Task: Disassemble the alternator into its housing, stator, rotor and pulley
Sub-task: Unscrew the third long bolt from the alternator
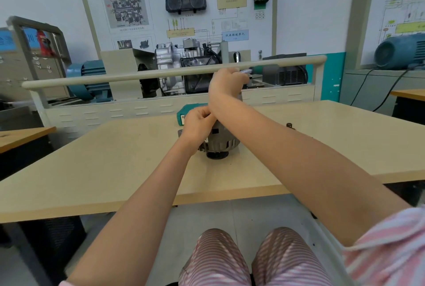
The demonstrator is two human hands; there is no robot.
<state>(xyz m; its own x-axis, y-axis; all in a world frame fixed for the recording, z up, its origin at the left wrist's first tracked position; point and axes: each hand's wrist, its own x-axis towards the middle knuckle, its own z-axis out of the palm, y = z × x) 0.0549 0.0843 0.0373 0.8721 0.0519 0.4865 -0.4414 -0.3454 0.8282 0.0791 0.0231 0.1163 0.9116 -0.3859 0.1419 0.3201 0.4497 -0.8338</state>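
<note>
**Two hands on the alternator**

A round grey metal alternator (218,139) sits on the pale wooden tabletop (115,161). Its black grooved pulley (217,155) is at the bottom, touching the tabletop.

The left hand (198,122) rests on the top left side of the alternator. Its fingers (202,113) are curled in tight and seem to pinch something small at the top of the alternator. What they pinch is hidden, so I cannot tell what it is.

The right hand (226,81) is up above the alternator, higher than the left fingers. The right arm crosses just behind the left hand. The right fingers are curled round a thin tool with a white handle (245,71). The white end sticks out to the right of the fingers. The rest of the tool is hidden behind the hand and wrist.

Just behind the left fingers lies a teal-green plastic case (192,107). A small dark metal part (289,125) lies on the tabletop, well off to the right of both hands.
</note>
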